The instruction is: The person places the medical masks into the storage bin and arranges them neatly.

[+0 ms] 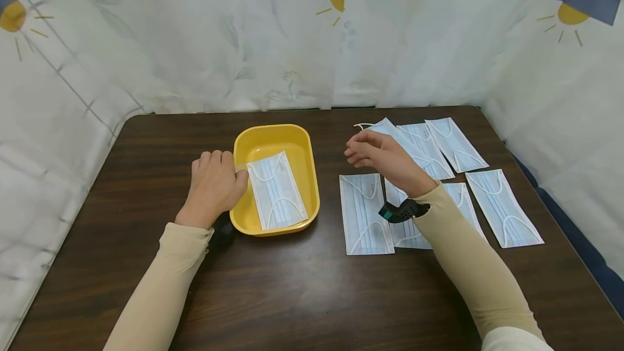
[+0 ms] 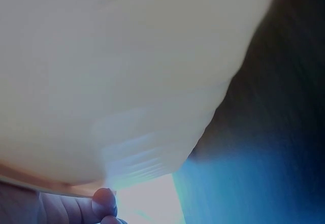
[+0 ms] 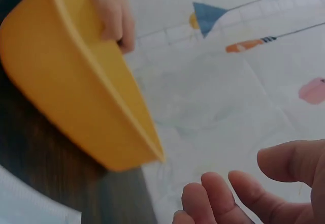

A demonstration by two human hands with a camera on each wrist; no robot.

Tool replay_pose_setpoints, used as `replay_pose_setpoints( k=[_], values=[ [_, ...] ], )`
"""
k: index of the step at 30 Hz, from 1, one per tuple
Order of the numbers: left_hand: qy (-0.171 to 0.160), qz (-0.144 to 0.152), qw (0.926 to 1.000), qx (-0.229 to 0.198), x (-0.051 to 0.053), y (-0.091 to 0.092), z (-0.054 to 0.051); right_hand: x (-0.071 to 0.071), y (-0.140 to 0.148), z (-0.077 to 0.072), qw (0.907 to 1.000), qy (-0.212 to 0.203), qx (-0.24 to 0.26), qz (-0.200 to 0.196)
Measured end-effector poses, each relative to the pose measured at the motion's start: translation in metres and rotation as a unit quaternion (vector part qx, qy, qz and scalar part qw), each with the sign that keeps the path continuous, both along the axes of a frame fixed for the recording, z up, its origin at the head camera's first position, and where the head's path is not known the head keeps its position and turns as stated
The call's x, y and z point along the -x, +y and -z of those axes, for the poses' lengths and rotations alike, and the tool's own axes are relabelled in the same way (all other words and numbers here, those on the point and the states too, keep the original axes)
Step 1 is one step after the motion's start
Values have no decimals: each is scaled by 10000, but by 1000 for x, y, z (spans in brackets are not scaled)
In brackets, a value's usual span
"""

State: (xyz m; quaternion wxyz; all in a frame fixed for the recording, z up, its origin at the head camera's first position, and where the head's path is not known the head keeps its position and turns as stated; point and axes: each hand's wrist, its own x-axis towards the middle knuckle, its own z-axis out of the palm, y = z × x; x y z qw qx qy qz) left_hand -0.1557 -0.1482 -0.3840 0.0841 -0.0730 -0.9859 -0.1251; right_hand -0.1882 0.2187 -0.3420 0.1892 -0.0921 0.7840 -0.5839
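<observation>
A yellow plastic tray (image 1: 313, 199) stands left of the table's middle, with one light-blue face mask (image 1: 277, 191) lying in it. At the tray's left rim my left hand (image 1: 210, 188) grips the edge, thumb toward the inside. Its fingertips (image 2: 103, 203) show beside the pale-looking tray wall (image 2: 127, 82) in the left wrist view. My right hand (image 1: 380, 156) hovers over the masks on the right, fingers loosely bent and apart from the thumb, holding nothing. Several face masks lie there, including a near-left mask (image 1: 365, 221) and a far-right one (image 1: 504, 207); the right arm covers parts of others.
The dark wooden table (image 1: 302, 297) carries everything. A white patterned curtain (image 1: 244, 42) hangs behind it and along both sides. A black watch-like band (image 1: 403, 211) sits on the right wrist.
</observation>
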Motion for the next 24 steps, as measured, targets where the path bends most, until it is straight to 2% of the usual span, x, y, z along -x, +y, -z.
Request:
replay_pose_setpoints(
  k=[4,10,16,24],
  values=[
    [13,28,10000,-33,-1,0,-1,1,16,13,9990,259,-351,17],
    [23,24,10000,-46,0,0,1,7,39,28,9977,408,-539,99],
    [16,69,10000,-66,0,3,6,12,51,35,9943,381,-984,137],
    [-2,69,10000,17,3,2,1,16,57,40,9908,376,-1298,-28]
  ],
)
